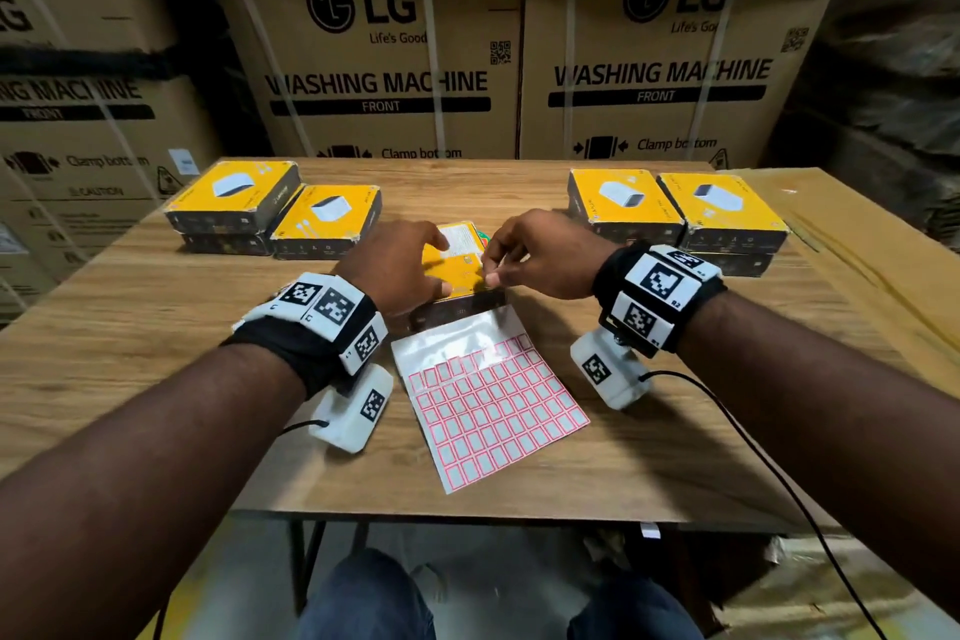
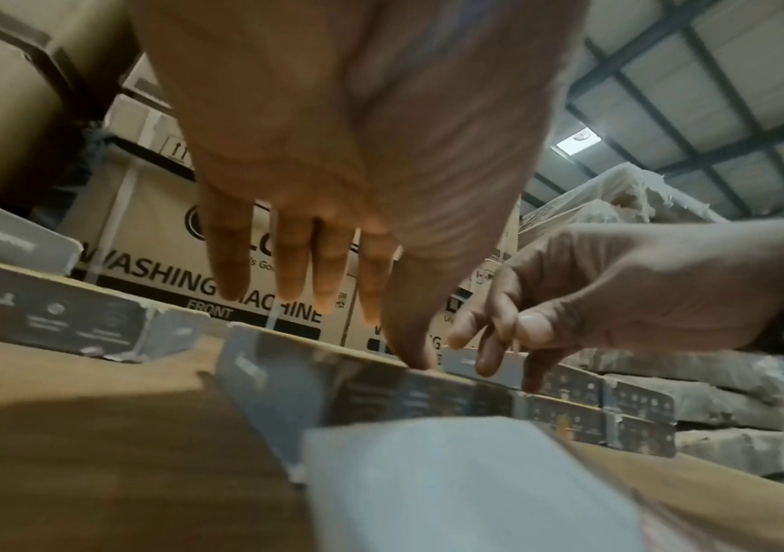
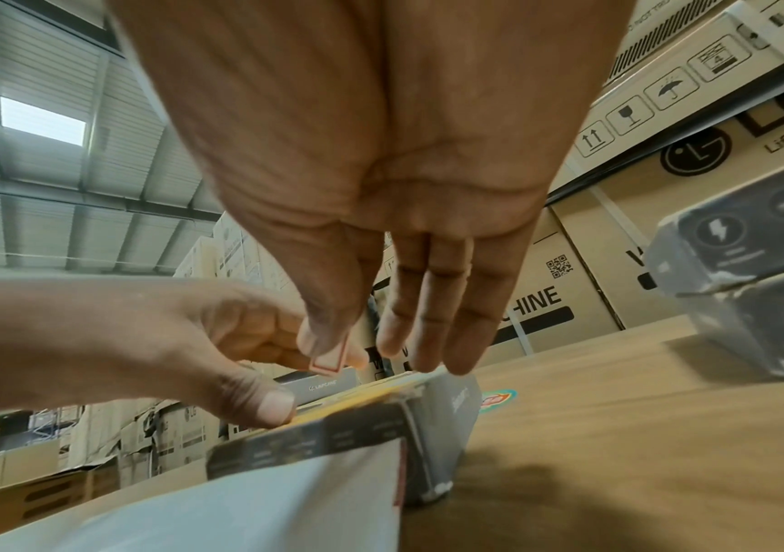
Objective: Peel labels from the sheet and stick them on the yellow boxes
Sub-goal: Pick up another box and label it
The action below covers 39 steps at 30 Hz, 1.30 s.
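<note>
Labelling looks mid-run: right hand [image 3: 371, 209] pinches a red-bordered label [image 3: 329, 359] over the middle yellow box [image 1: 457, 265], left hand [image 1: 400, 260] steadies it flat-fingered, sheet [image 1: 488, 405] mostly full.

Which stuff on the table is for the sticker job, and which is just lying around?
For the job:
- label sheet
- yellow box under the hands
- peeled label on the right hand
- left hand
- other yellow boxes

Just lying about:
- big washing machine cartons
- colourful sticker on the table
</note>
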Tool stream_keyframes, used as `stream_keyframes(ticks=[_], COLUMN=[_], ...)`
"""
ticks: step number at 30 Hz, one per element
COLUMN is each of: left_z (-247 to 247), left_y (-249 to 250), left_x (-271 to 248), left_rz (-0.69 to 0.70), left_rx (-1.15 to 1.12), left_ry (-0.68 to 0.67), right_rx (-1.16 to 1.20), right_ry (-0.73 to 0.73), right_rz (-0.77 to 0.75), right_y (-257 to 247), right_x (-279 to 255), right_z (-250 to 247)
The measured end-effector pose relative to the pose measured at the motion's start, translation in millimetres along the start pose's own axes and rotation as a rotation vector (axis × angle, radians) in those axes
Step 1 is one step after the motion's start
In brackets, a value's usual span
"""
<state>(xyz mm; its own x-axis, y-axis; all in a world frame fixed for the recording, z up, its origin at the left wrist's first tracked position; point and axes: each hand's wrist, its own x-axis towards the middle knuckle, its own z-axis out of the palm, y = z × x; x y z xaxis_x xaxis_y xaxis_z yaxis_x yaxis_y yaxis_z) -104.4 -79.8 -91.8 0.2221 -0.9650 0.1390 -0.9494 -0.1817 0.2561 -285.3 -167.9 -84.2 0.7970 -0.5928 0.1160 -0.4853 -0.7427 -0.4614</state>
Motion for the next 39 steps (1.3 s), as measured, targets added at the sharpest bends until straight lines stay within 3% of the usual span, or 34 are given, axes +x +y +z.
stream_keyframes(ticks=[4,13,21,39], left_z=[-1.2,-15.3,-12.0,-10.3], left_y=[-11.5,-20.2,-28.2,-30.0], left_x=[2.2,9.7,17.1,22.4], left_rz=[-0.005,0.051,0.058,0.064], left_rx=[0.077,0.037,0.02,0.053], left_ry=[-0.162,-0.234,-0.223,-0.236], right_rx=[-0.017,-0.173,-0.302,-0.419], right_ry=[-0.051,-0.146,-0.077,-0.086], right_rz=[-0.019,-0.046,-0.104,-0.235], right_y=[-10.2,-30.2,-33.6,-31.0], right_x=[10.0,23.3,20.6,18.2], right_z=[7.6,11.2,14.8,14.6])
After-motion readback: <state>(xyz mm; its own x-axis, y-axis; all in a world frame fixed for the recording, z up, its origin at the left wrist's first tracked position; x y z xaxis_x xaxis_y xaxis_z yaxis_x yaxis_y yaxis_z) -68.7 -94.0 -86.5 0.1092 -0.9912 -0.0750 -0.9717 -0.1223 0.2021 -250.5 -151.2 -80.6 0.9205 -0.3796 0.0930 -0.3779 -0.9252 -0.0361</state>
